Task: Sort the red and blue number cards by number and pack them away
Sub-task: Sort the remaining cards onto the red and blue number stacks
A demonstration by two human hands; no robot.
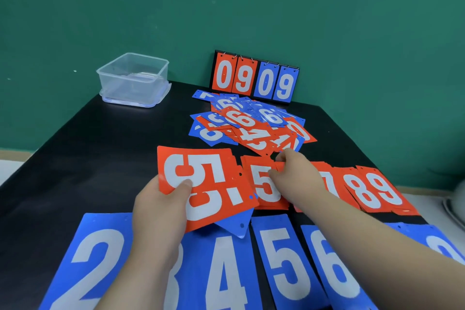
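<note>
My left hand (161, 206) grips a small stack of cards with a red 5 card (208, 184) on top, thumb on its face, and a blue card corner (237, 228) pokes out underneath. My right hand (293, 171) rests its fingers on a red 5 card (264, 186) lying in a row of red piles that runs right to the 8 (363, 190) and 9 (386, 190). Blue cards 2 (93, 267), 4 (229, 272), 5 (286, 262) and 6 (332, 267) lie in the near row. An unsorted heap of red and blue cards (249, 123) sits behind.
A clear plastic container (134, 79) stands at the black table's back left corner. A flip scoreboard (254, 78) showing 09 09 leans against the green wall. The table's right edge (392, 178) runs close past the red 9.
</note>
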